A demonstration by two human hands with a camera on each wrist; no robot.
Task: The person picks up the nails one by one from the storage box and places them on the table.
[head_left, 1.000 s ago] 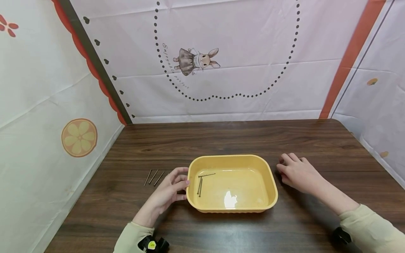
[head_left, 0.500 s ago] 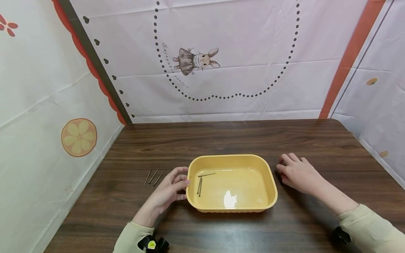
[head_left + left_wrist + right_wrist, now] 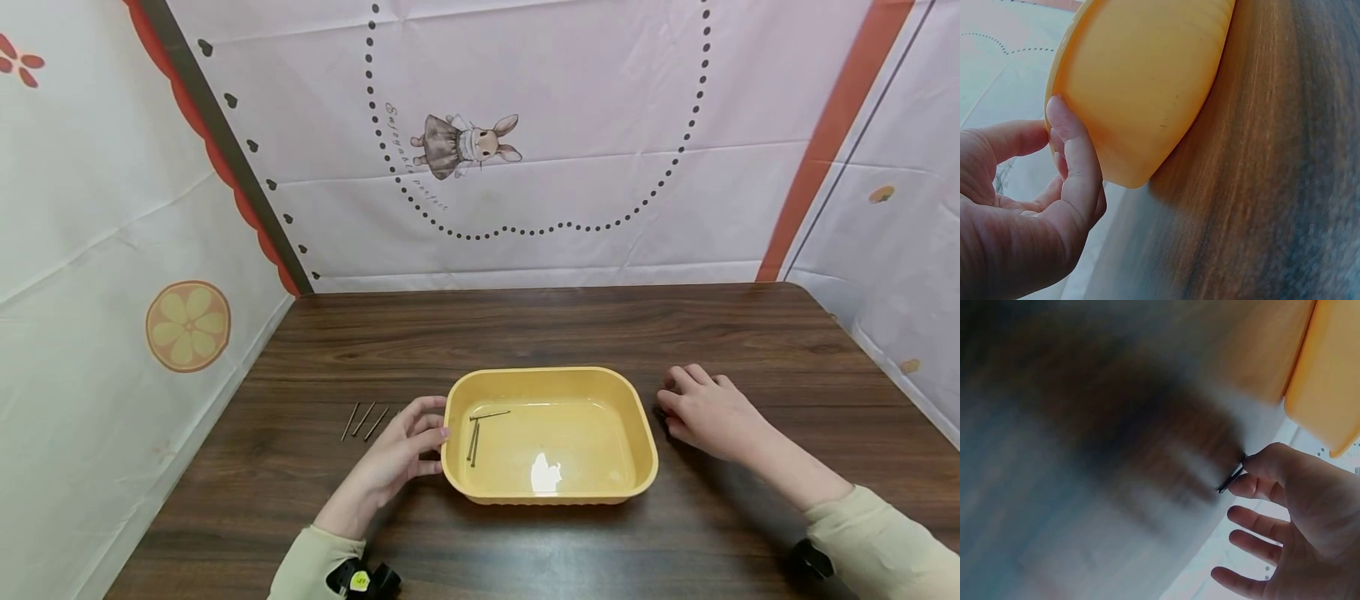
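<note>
My left hand (image 3: 401, 446) holds the left rim of a yellow plastic tub (image 3: 555, 499), its thumb and fingers meeting at the edge in the left wrist view. Inside the tub lie 3 thin nails (image 3: 490, 414), gathered toward the left end. To the right of the tub, my right hand (image 3: 703, 413) is low over the table. In the right wrist view, its thumb and index finger pinch a small dark pointed fastener (image 3: 1231, 479); whether it is a nail or a screw cannot be told. The other fingers are apart and loosely bent.
Left of my left hand, several more thin nails (image 3: 362, 421) lie on the dark wooden table (image 3: 487, 321), one partly hidden by the fingers. Printed cloth (image 3: 600, 100) hangs behind the table and along both sides.
My right hand has shifted very slightly, and a bit more of something dark shows at its fingertips. The left hand, the tub and the nails stay put.
</note>
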